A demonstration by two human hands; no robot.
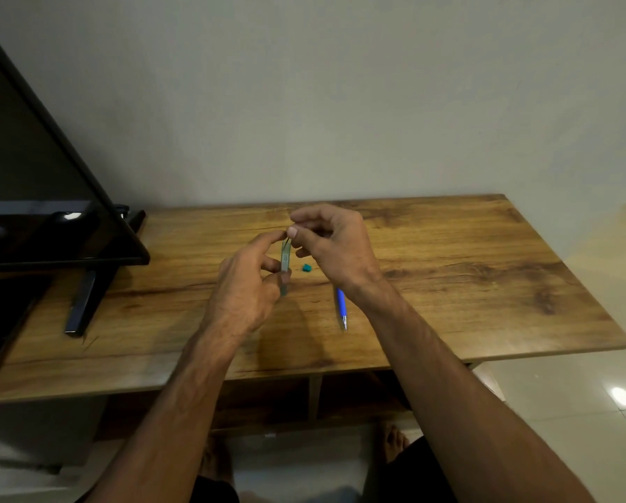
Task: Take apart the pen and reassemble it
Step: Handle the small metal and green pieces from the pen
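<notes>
Gripping the greenish pen barrel [285, 265] upright is the left hand [246, 285]; the right hand [335, 245] pinches its top end. Just right lies a teal cap [306, 267].

The pen barrel [285, 265] is grey-green; the small piece [306, 267] at its 3 o'clock, teal. The other pen [341, 306] is blue, the table [467, 270] wood-grained brown.
</notes>
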